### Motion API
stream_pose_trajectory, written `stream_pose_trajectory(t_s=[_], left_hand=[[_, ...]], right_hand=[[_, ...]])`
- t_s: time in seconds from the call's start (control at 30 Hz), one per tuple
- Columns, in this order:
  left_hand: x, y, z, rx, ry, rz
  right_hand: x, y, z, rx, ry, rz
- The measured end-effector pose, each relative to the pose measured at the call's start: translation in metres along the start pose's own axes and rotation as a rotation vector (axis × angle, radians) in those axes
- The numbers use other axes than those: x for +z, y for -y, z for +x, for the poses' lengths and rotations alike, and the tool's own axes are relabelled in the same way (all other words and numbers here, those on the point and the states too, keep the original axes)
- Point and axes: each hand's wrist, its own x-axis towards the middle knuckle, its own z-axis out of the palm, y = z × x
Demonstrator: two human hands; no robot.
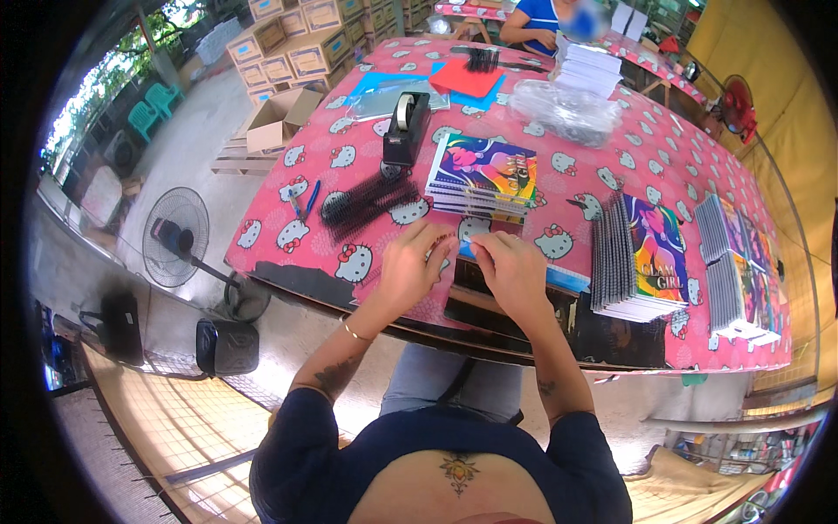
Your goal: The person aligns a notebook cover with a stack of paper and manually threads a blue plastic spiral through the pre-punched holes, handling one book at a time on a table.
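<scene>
My left hand (412, 262) and my right hand (513, 269) meet at the near edge of a table with a pink cartoon-cat cloth (349, 166). Both pinch a thin blue-edged sheet or cover (559, 278) lying flat there. Just beyond my fingers lies a stack of spiral notebooks with colourful covers (482, 176). A bundle of black plastic binding combs (365, 203) lies to the left of it, and a black tape dispenser (407, 129) stands behind them.
More notebook stacks stand at the right (635, 258) and far right (738, 262). White paper (588, 68), a clear plastic bag (566, 109) and red and blue sheets (465, 79) lie at the far end, where another person sits. A floor fan (179, 234) and cartons (284, 118) stand left.
</scene>
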Motion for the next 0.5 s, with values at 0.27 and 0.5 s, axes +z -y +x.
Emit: stream_pose_trajectory(t_s=[0.27,0.5], left_hand=[[-0.015,0.022,0.027,0.174,0.493,0.043],[0.033,0.007,-0.004,0.284,0.212,0.605]], right_hand=[[-0.018,0.0,0.004,-0.069,0.068,0.004],[-0.02,-0.012,-0.002,0.082,0.126,-0.057]])
